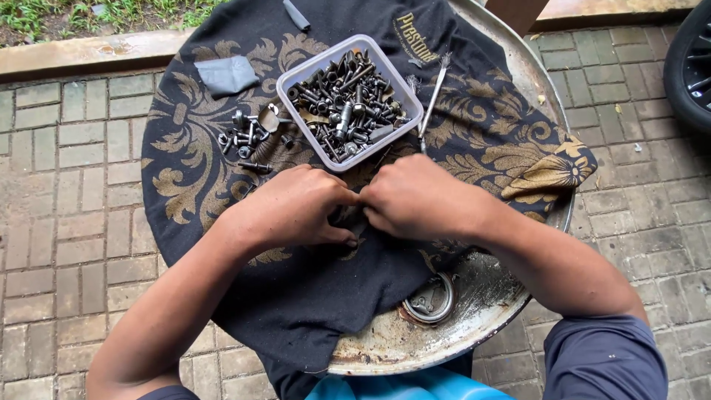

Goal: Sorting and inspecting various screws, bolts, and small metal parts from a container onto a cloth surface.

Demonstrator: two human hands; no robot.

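My left hand [292, 207] and my right hand [418, 198] meet knuckle to knuckle on a black cloth with gold leaf patterns [192, 185], which covers a round rusty metal top [489, 296]. Both hands are curled with fingers closed around something small between them; what it is stays hidden. Just beyond my fingers stands a clear plastic tub [348, 100] full of dark bolts, nuts and screws. A small heap of loose bolts [248, 141] lies on the cloth to the left of the tub.
A thin metal tool [432, 100] lies right of the tub. A grey scrap [226, 74] rests at the cloth's far left. A metal can lid [429, 300] sits on the bare metal near me. Brick paving surrounds the top; a tyre [689, 63] is at far right.
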